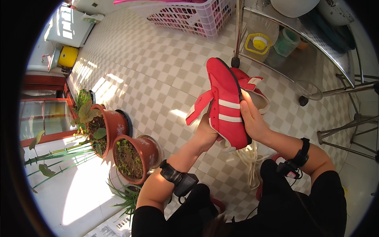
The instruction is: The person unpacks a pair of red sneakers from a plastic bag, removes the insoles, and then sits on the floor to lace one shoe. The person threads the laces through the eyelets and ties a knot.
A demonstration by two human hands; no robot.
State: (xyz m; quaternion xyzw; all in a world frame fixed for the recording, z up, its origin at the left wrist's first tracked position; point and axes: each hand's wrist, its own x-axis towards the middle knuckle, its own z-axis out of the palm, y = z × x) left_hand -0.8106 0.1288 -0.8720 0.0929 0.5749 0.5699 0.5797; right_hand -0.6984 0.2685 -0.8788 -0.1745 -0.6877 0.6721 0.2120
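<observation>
A red shoe with two white stripes is held up in front of me on its side, toe away from me and dark sole to the right. My left hand grips it near the opening, with most fingers hidden behind it. My right hand presses against its sole side, thumb and finger showing. A second red shoe with a pale lining is partly hidden behind the first shoe and my right hand. Whether my right hand also grips that one, I cannot tell. Red straps with pale tabs stick out from both shoes.
Potted plants in terracotta-coloured pots stand at the left. A wheeled metal rack holding containers is at the upper right. A white plastic basket lies ahead on the checkered floor. A coiled pale cord hangs below the shoes.
</observation>
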